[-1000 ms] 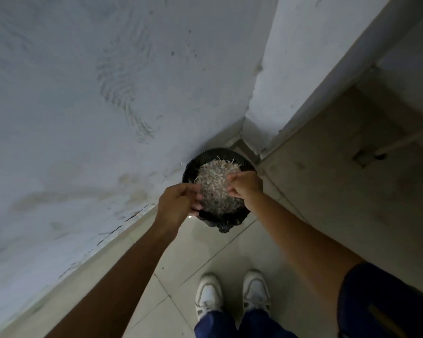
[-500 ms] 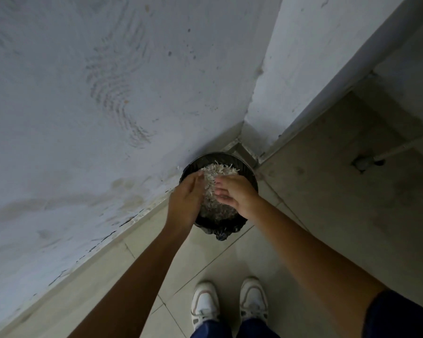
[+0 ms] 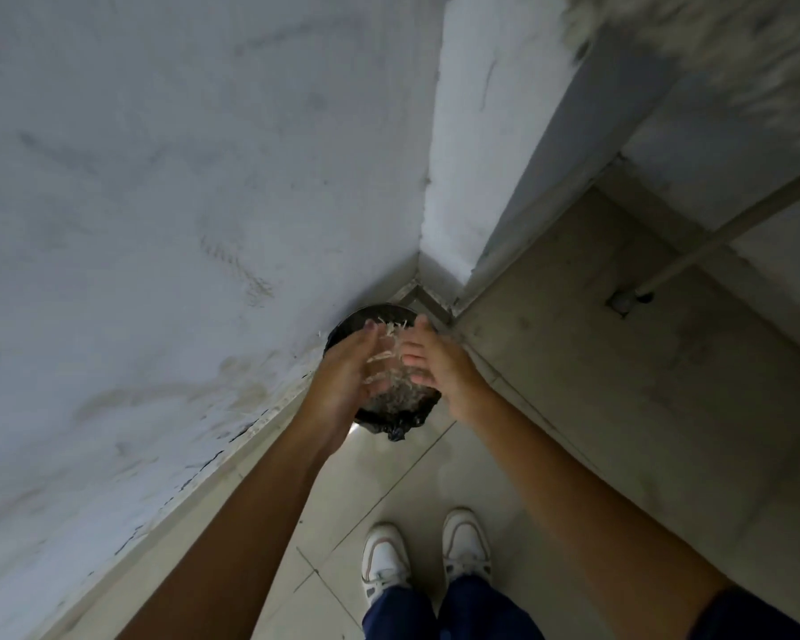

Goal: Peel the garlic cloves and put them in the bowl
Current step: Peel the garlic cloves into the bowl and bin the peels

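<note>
A round bin lined with a black bag [image 3: 391, 420] stands on the floor in the corner of two walls. It is heaped with pale garlic skins [image 3: 396, 392]. My left hand [image 3: 347, 376] and my right hand [image 3: 435, 367] are held over the bin, palms facing each other, fingers spread. Loose skins are blurred in the air between the palms. Neither hand holds anything that I can make out. No bowl and no garlic cloves are in view.
A stained white wall [image 3: 158, 224] runs along the left and a wall pillar [image 3: 481, 154] juts out behind the bin. Pale tiles [image 3: 379, 482] cover the floor. My white shoes [image 3: 384, 561] stand below the bin. A thin pipe [image 3: 693, 256] meets the floor at right.
Both hands have gone from pinched fingers to flat, spread palms over the bin, and skins now fall between them. The view has shifted, with the bin lying higher.
</note>
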